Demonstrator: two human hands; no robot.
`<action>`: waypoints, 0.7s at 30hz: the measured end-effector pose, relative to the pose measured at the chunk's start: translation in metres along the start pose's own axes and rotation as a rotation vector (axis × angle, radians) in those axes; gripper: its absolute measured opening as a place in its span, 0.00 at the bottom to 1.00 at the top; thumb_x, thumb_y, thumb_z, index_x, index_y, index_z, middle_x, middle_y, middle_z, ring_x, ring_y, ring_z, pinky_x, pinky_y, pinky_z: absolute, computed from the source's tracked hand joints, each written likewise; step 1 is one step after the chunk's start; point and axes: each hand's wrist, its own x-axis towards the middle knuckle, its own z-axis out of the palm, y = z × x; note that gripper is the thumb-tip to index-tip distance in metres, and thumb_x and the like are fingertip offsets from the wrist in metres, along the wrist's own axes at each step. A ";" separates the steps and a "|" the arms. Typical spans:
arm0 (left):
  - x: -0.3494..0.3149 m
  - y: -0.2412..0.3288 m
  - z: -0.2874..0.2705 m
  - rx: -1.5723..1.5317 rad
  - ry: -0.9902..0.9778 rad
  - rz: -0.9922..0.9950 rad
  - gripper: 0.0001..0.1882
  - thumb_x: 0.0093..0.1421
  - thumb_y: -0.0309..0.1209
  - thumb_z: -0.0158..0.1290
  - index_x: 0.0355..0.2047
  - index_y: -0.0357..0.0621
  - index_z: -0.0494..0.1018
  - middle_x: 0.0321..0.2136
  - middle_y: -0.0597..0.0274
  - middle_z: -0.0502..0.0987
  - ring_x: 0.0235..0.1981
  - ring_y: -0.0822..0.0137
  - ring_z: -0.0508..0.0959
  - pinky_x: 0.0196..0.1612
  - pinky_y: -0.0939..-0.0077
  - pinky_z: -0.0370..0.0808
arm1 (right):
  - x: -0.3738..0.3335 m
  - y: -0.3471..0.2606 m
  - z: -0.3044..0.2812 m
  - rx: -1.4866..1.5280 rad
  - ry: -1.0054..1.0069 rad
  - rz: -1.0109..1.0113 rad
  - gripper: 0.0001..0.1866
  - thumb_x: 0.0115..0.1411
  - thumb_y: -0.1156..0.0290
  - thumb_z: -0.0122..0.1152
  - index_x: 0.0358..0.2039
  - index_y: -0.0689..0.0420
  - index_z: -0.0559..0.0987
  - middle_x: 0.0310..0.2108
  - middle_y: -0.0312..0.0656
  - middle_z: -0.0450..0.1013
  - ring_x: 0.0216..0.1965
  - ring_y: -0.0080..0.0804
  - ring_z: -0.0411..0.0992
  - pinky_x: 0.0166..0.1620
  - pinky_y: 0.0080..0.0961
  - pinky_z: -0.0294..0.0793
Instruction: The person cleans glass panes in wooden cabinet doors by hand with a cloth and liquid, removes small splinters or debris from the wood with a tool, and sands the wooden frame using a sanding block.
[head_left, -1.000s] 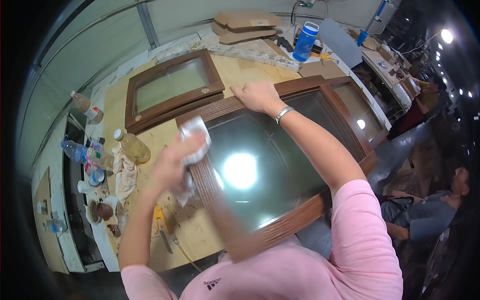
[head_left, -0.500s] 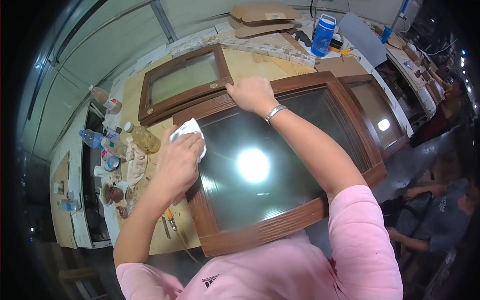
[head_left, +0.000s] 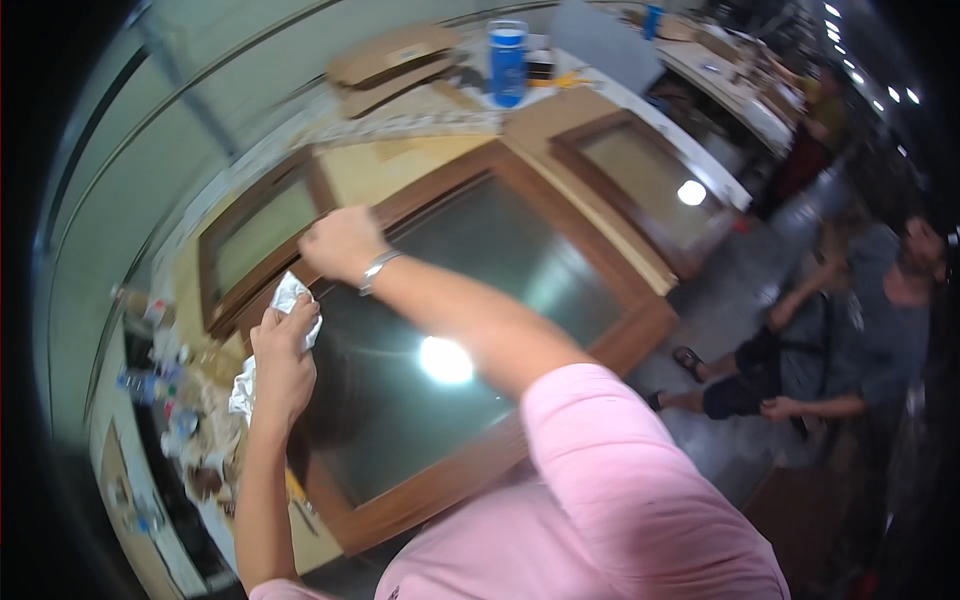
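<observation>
A large glass panel in a brown wooden frame (head_left: pixel 420 505) lies tilted across the bench in front of me. My left hand (head_left: pixel 283 362) is closed on a crumpled white cloth (head_left: pixel 292 292) at the frame's left side. One part of the cloth sticks out past the fingertips, another hangs beside the wrist. My right hand (head_left: pixel 343 245), with a bracelet at the wrist, is curled over the far rail near its left end; its fingertips are blurred. The two hands are close together but apart. Bright light reflects in the glass.
Smaller brown framed panels lie beyond, one at the left (head_left: pixel 228 240) and one at the right (head_left: pixel 665 165). Plastic bottles (head_left: pixel 215 362) and rags crowd the bench's left side. A blue bottle (head_left: pixel 508 70) and cardboard (head_left: pixel 390 65) stand farther back. A seated person (head_left: pixel 850 320) is at the right.
The view has turned to the right. My right hand has slid left along the far rail, closer to my left hand. The cloth in my left hand now hangs out more loosely.
</observation>
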 end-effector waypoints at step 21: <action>-0.039 -0.033 -0.022 0.266 0.009 -0.085 0.33 0.40 0.13 0.50 0.51 0.46 0.76 0.41 0.53 0.76 0.39 0.50 0.71 0.45 0.63 0.64 | 0.002 0.035 -0.026 0.275 -0.064 0.077 0.31 0.61 0.43 0.48 0.33 0.60 0.85 0.35 0.57 0.80 0.40 0.54 0.78 0.46 0.49 0.74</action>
